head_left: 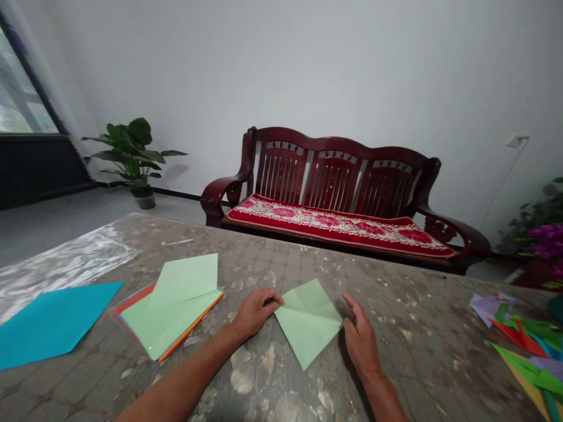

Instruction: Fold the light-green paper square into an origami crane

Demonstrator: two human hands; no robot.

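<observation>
A light green square of paper (308, 322) lies on the table with one corner toward me, and crease lines cross its upper half. My left hand (259, 310) pinches its left corner between thumb and fingers. At the right corner is my right hand (359, 331), its index finger and thumb apart; the thumb is close to the paper's edge, and I cannot tell if it touches. To the left sits a stack of coloured paper (165, 334) with light green on top and red and orange edges below. Another light green sheet (189, 278) rests on that stack.
A blue sheet (53, 322) lies at the table's left, by crinkled clear plastic (65, 258). Folded paper pieces in several colours (523, 334) are heaped at the right edge. Beyond the patterned table (422, 351) stand a wooden bench (338, 176) and a potted plant (138, 155).
</observation>
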